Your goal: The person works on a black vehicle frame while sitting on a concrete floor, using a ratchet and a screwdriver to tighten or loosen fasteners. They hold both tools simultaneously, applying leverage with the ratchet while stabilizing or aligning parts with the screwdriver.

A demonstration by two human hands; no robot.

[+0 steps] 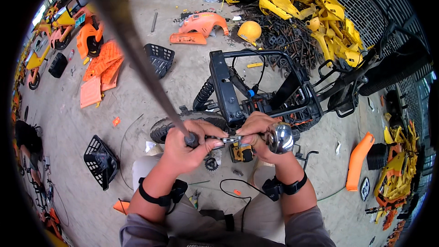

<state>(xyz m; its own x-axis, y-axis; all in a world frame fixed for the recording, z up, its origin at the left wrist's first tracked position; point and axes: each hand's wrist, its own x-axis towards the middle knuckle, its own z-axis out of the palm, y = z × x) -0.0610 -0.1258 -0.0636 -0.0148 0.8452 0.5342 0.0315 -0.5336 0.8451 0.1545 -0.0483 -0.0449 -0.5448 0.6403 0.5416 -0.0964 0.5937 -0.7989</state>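
My left hand (182,148) is closed on the end of a long dark metal bar (151,84) that rises out of view at the top, and its thumb and fingertips also grip a small silver metal piece (231,140). My right hand (260,139) pinches the other side of that piece while holding a shiny chrome, rounded object (281,137). Just beyond both hands stands a stripped black vehicle frame (228,91) with a coil shock and a tyre (162,128). A small toothed sprocket (211,163) shows below them.
Black baskets (100,160) lie to the left, orange panels (98,68) behind. Yellow body parts (283,0) and dark metal parts (279,36) are heaped at the back. An orange fender (359,160) lies at right. Scooters (64,27) and a person (28,137) are at far left.
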